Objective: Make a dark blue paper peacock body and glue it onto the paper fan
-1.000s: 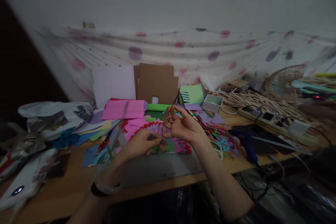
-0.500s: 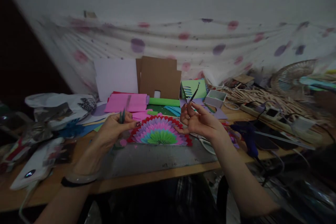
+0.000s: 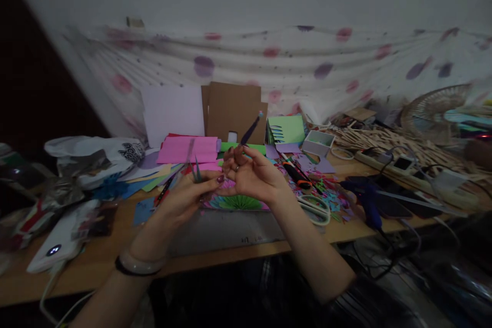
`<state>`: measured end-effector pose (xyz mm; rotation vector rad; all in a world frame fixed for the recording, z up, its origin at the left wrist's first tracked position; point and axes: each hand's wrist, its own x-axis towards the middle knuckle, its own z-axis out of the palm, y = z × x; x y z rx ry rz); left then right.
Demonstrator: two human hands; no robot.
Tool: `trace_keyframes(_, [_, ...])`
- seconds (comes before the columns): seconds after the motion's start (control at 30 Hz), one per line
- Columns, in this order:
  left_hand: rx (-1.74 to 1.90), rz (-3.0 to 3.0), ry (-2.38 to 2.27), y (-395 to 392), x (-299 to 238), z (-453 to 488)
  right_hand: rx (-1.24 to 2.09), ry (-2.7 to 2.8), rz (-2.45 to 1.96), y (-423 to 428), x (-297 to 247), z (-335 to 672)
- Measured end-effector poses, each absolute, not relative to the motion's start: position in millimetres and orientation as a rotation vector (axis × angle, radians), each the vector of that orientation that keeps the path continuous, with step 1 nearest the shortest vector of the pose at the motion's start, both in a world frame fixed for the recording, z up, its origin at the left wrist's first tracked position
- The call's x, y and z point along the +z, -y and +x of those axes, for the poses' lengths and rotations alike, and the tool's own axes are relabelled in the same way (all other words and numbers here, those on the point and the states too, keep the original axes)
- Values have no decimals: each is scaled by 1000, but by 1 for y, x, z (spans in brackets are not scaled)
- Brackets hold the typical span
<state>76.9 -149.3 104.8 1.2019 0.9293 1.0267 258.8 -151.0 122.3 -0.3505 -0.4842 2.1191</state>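
Observation:
My left hand point(image 3: 188, 199) is closed in a pinch on a small folded teal paper piece point(image 3: 196, 171) that stands up from its fingertips. My right hand point(image 3: 251, 177) is curled round a thin dark stick point(image 3: 249, 131) that points up and to the right. Both hands hover close together above a multicoloured folded paper fan point(image 3: 235, 201), which lies flat on a grey cutting mat point(image 3: 226, 229) and is partly hidden by them.
Pink paper sheets point(image 3: 188, 149), brown cardboard point(image 3: 234, 111) and green paper point(image 3: 286, 129) stand at the back. Scissors point(image 3: 315, 208), a small white box point(image 3: 317, 142), a blue glue gun point(image 3: 365, 202) and a power strip point(image 3: 400, 166) lie to the right. A white plastic bag point(image 3: 96, 156) sits at the left.
My left hand moved right towards the middle with the teal piece. My right hand shifted left over the fan, and the stick now points higher.

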Motion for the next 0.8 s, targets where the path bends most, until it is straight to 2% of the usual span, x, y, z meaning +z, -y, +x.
trace_keyframes(0.33, [1114,1824,-968,141,82,64,2089,345,-360,151,125,275])
trace_keyframes(0.57, [856,2334,-979,162,88,69,2079,279,-450,145,119,273])
trace_keyframes(0.8, [781,2447,-962,162,78,66,2136,301,-501,147,112,280])
